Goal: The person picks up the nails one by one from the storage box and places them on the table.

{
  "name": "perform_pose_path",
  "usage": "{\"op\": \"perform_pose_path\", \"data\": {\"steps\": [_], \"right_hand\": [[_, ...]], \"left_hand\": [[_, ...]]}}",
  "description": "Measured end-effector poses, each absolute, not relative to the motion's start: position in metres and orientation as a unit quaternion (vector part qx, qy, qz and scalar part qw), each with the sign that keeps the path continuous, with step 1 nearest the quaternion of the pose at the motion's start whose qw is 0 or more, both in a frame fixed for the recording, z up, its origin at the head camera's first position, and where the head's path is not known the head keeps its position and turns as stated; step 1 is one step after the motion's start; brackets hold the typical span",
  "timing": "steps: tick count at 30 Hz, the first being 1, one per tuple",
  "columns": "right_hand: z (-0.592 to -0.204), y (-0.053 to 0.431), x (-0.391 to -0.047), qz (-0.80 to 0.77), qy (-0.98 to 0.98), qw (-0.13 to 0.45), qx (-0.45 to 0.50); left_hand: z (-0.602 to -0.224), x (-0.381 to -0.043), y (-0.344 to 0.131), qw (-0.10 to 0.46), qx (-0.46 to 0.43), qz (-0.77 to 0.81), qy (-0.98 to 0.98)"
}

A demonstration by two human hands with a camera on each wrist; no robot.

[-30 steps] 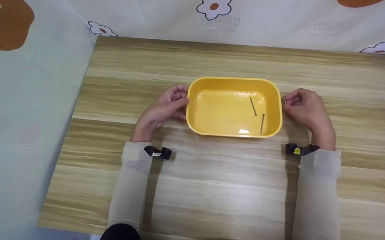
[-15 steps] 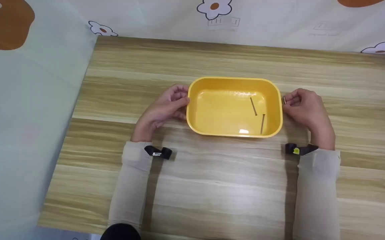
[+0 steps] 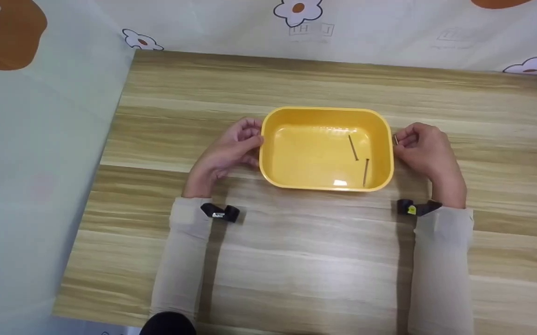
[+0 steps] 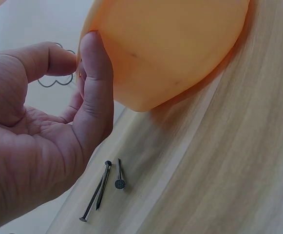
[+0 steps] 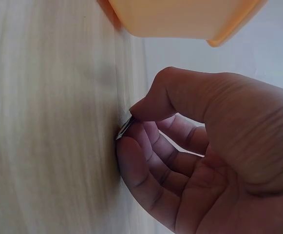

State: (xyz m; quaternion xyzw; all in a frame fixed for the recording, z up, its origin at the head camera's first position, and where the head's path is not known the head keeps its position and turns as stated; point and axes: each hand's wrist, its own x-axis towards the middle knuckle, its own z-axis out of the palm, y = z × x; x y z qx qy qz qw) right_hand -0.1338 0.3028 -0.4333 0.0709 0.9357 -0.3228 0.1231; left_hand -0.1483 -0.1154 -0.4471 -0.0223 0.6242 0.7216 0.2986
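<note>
A yellow plastic box [image 3: 315, 185] with rounded corners stands in the middle of the head view. My left hand [image 3: 225, 151] grips its left rim; in the left wrist view the thumb [image 4: 97, 73] lies against the outer wall. Two dark nails, one slanted nail [image 3: 353, 148] and one nearly upright nail [image 3: 366, 172], lie inside at the right. Beyond the box's right side, my right hand [image 3: 426, 146] pinches a small metal nail [image 5: 125, 127] between thumb and fingertips, right at the wood surface. Fingers hide much of it.
On the table below the left hand, the left wrist view shows two crossed nails [image 4: 98, 190] beside a third nail [image 4: 119, 178], head toward the camera. The wood-grain table [image 3: 310, 260] meets a pale patterned wall sheet [image 3: 231, 28] at the back and left.
The right forearm has shifted very slightly to the left. Box, nails inside it and left hand stay as they were.
</note>
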Motion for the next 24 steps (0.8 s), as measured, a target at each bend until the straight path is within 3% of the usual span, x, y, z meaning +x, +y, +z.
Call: {"op": "perform_pose_path", "data": {"steps": [24], "right_hand": [[-0.4342,0.3006,-0.1354,-0.305,0.941,0.127,0.074]], "left_hand": [[-0.4482,-0.1492,-0.1166,0.303,-0.021,0.722,0.622]]}}
